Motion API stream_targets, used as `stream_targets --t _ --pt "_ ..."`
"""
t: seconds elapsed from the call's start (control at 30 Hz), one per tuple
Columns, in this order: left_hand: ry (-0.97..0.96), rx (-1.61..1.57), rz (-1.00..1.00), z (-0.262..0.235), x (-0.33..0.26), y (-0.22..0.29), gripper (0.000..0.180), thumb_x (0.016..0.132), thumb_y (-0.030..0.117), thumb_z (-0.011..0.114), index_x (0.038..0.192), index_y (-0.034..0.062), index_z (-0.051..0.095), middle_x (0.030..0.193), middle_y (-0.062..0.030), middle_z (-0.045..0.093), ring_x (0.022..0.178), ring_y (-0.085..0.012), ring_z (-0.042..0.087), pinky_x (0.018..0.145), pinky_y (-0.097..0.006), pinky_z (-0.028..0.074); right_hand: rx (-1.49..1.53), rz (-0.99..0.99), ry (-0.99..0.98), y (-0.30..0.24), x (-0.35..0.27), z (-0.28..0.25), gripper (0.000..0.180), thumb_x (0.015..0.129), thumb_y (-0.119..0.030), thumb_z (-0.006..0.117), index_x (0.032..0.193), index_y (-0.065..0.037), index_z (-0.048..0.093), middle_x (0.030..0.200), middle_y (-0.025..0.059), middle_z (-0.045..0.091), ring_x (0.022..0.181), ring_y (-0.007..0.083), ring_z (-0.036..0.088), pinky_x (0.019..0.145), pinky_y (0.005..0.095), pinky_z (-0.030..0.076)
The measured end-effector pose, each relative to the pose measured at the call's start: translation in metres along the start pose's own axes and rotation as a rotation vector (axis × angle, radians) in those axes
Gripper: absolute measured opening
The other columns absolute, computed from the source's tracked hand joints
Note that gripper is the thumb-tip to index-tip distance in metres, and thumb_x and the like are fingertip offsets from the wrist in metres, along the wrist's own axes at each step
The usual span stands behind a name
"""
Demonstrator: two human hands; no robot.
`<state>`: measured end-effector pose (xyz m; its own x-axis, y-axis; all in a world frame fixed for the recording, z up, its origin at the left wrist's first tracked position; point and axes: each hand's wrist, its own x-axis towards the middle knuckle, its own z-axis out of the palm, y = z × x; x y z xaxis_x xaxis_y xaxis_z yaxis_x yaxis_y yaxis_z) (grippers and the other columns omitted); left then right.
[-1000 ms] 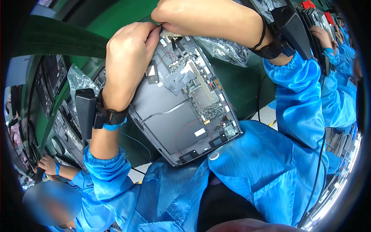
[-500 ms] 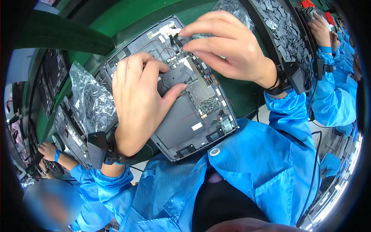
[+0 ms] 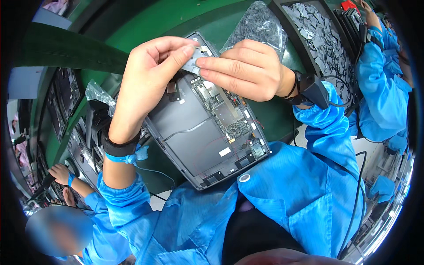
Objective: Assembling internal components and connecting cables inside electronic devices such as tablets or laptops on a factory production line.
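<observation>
Blue cloth covers my chest and most of my arms. Just past it lies an open grey case with a circuit board in it. Over the far end of the case, my left hand and right hand both pinch a thin grey piece. Farther off are a clear bag and a black tray full of dark bits.

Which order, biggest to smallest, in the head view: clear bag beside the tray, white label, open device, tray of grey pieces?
1. Open device
2. Tray of grey pieces, as far as it shows
3. Clear bag
4. White label
</observation>
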<state>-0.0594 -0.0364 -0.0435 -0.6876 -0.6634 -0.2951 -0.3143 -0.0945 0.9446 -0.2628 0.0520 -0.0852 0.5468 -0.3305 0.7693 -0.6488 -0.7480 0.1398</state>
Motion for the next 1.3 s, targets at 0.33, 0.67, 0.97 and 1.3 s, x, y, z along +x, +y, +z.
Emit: stream_targets --t 0.33,0.67,0.97,1.3 --pt "0.378 0.448 0.277 0.002 0.006 -0.029 0.020 0.086 0.012 0.065 0.102 0.0007 0.070 0.094 -0.0147 0.071 0.081 -0.0212 0.069 0.075 -0.029 0.052 -0.200 0.170 -0.145 -0.009 0.018 0.011 0.017 0.065 -0.014 0.063 0.079 -0.005 0.066 0.088 0.0032 0.067 0.066 0.0134 0.057 0.053 0.0274 0.042" --pt "0.428 0.528 0.325 0.005 0.013 -0.024 0.015 0.087 0.011 0.064 0.096 0.0005 0.071 0.088 -0.0133 0.071 0.076 -0.0217 0.067 0.072 -0.029 0.052 -0.161 0.253 -0.347 -0.011 0.026 0.011 0.012 0.066 -0.014 0.063 0.076 -0.007 0.064 0.092 0.0038 0.070 0.055 0.0156 0.060 0.052 0.0302 0.044" --pt "0.401 0.570 0.373 0.005 0.010 -0.032 0.018 0.088 0.009 0.062 0.103 0.0024 0.070 0.094 -0.0118 0.070 0.083 -0.0192 0.066 0.076 -0.028 0.050 0.020 0.268 -0.580 0.011 0.028 0.002 0.014 0.077 -0.015 0.061 0.088 -0.007 0.066 0.072 0.0089 0.068 0.058 0.0231 0.066 0.050 0.0357 0.049" --pt "0.416 0.556 0.445 0.010 0.022 -0.043 0.018 0.086 0.007 0.059 0.100 0.0008 0.069 0.093 -0.0167 0.068 0.083 -0.0314 0.066 0.076 -0.036 0.051 0.119 0.324 -0.575 0.010 0.021 0.005 0.021 0.081 -0.019 0.059 0.073 -0.002 0.069 0.067 0.0177 0.065 0.055 0.0277 0.065 0.050 0.0399 0.049"
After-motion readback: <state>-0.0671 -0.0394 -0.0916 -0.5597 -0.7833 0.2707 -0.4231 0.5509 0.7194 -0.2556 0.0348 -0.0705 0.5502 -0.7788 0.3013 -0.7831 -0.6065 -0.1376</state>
